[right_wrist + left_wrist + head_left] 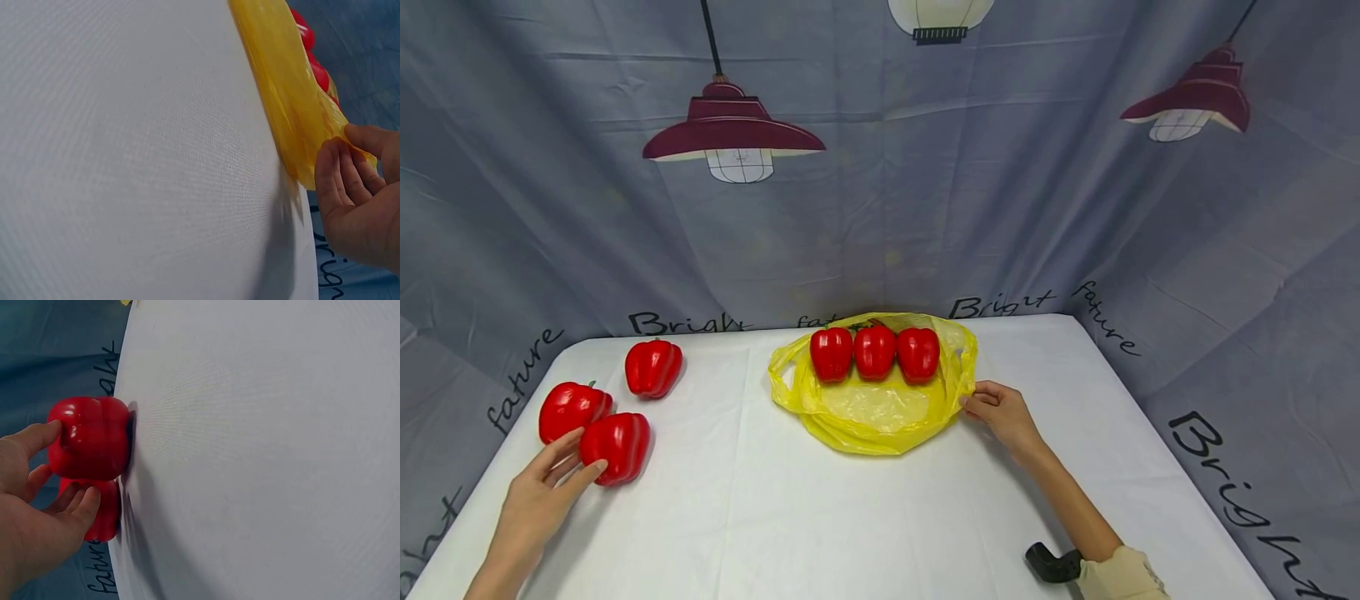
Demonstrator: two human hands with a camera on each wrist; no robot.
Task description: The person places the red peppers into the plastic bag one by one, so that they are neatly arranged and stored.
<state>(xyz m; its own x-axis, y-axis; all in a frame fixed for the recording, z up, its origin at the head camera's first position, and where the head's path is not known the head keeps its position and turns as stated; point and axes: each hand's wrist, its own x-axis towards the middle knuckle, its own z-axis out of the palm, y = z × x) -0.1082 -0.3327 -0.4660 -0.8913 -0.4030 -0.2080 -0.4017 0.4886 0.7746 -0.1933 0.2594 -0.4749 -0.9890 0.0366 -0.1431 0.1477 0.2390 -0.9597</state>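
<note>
While right hand point(1000, 412) pinches yellow bag point(872, 412) by edge, centre frame, left hand point(538, 500), fingers spread, touches frontmost red pepper point(617, 446), lower left.

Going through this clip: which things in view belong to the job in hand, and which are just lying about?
In the job:
- yellow bag, edge pinched by the right hand
- three red peppers in the bag
- red pepper at the left hand
- two other red peppers

Apart from it:
- black object by the sleeve
- lamp-printed backdrop
</note>
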